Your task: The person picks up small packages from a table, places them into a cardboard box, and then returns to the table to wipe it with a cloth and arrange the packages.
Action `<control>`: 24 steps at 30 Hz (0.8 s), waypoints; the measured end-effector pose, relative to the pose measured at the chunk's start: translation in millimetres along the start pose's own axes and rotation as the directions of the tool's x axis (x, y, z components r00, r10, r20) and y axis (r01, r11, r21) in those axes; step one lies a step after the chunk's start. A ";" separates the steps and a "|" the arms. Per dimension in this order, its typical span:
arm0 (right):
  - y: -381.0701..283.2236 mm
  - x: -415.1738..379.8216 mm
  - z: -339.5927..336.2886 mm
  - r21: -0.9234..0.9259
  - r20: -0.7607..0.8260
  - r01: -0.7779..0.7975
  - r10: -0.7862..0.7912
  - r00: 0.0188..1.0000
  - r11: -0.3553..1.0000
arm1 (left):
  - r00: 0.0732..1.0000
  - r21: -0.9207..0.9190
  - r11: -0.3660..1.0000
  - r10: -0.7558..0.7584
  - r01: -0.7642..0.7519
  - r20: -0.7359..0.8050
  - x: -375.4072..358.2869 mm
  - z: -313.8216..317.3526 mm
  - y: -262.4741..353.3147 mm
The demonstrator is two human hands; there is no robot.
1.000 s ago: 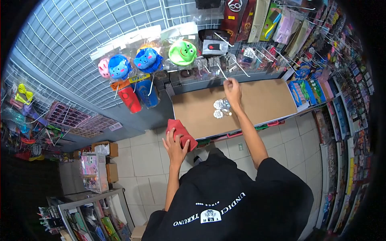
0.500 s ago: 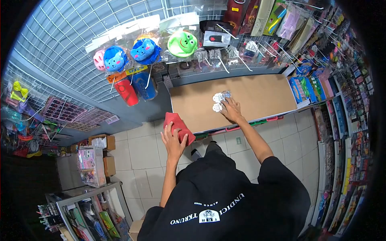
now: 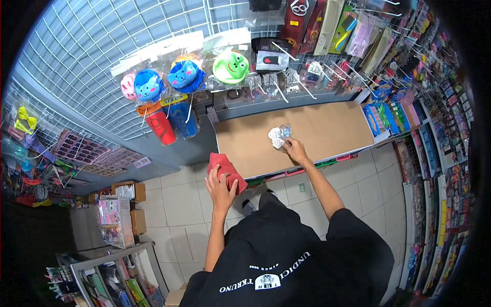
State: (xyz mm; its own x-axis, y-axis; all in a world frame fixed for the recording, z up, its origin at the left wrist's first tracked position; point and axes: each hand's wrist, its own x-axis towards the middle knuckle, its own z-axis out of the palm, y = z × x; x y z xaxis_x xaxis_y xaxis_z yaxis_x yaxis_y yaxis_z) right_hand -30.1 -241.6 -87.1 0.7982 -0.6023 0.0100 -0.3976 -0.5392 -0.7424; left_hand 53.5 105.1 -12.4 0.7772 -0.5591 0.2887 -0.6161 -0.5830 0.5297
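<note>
packets [image 3: 279,135] of small shiny goods now sit bunched under the right hand [image 3: 295,151], fingers closed on them near the front of the brown worktop [image 3: 332,128] — a second ago that hand reached up at the hooks [image 3: 279,92], then came down flat beside two spread packets. gathering looks under way. left hand [image 3: 221,188] stays where it was, fingers clamped on the red cloth [image 3: 227,169] at the worktop's corner.
</note>
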 end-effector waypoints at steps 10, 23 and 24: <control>-111.4 -14.2 -71.9 0.709 -0.272 0.287 -0.126 0.954 0.644 | 1.000 -0.012 1.000 -0.008 0.007 -0.025 0.2 0.9 2.1; -151.2 3.4 -80.1 0.677 -0.474 0.466 -0.147 0.868 0.570 | 0.999 -0.006 1.000 -0.007 0.006 -0.033 -1.5 2.1 2.1; -151.1 4.6 -78.8 0.674 -0.486 0.474 -0.143 0.862 0.567 | 0.999 0.002 1.000 -0.001 0.001 -0.035 -1.3 1.7 2.2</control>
State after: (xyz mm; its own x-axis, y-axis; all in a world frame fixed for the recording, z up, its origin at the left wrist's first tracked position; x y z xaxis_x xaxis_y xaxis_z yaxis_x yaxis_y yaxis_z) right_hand -2.0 -209.3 77.9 0.5256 -0.7281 0.4401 0.4575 -0.1943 -0.8677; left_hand 50.9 103.6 -12.9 0.7818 -0.5376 0.3159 -0.6156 -0.5845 0.5286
